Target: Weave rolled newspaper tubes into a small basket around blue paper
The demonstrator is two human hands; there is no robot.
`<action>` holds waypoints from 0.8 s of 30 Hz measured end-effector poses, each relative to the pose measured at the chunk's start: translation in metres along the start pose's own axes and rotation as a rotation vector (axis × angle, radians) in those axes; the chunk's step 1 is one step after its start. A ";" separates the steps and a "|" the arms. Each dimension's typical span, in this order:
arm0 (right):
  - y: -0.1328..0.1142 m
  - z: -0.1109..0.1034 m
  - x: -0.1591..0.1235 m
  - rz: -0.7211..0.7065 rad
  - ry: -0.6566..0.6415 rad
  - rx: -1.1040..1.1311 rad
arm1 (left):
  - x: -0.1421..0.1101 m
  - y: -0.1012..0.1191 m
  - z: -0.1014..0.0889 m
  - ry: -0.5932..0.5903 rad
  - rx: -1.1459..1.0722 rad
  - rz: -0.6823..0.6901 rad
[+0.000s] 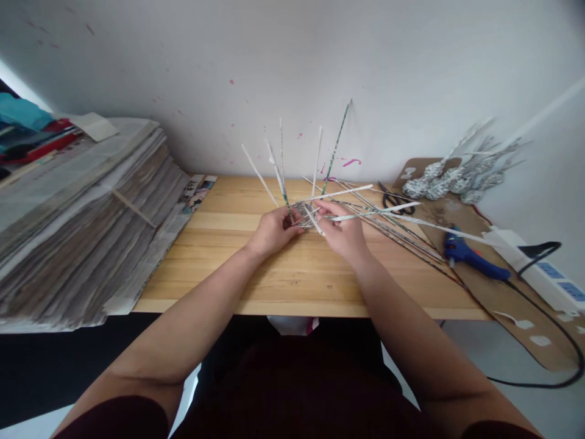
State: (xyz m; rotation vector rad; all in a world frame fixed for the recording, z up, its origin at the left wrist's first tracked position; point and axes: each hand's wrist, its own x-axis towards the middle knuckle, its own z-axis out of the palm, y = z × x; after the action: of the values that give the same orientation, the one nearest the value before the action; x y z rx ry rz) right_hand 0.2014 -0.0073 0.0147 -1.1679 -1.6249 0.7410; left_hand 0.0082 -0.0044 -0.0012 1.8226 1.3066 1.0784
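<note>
A small woven base of rolled newspaper (301, 211) rests on the wooden table, with several thin paper sticks rising from it and others slanting to the right. My left hand (273, 231) is closed on the base's left edge, thumb toward me. At the right side, my right hand (343, 231) pinches a white paper strip (361, 215) that runs off to the right. A green-patterned stick (337, 146) stands tallest at the back. The fingertips partly hide the weave.
Loose paper sticks (406, 241) lie right of my hands. Beyond them are black scissors (397, 200), a blue glue gun (475, 255), a white power strip (537, 268) and newspaper-wrapped bundles (441, 183) on cardboard. A tall newspaper stack (82, 225) occupies the left; a wall stands behind.
</note>
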 end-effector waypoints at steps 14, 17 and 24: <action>-0.001 -0.020 0.008 0.240 0.124 -0.219 | 0.001 -0.010 0.004 0.003 0.057 0.131; -0.002 -0.020 0.004 0.059 0.117 -0.491 | 0.001 -0.006 0.002 0.038 0.070 0.136; -0.014 -0.011 -0.011 -0.127 0.062 -0.754 | 0.000 -0.005 0.003 0.097 -0.024 0.097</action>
State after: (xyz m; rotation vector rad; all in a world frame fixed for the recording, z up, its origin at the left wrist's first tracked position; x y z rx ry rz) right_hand 0.2075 -0.0235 0.0272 -1.5579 -1.9684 -0.0198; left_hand 0.0087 -0.0028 -0.0071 1.8525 1.2654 1.2430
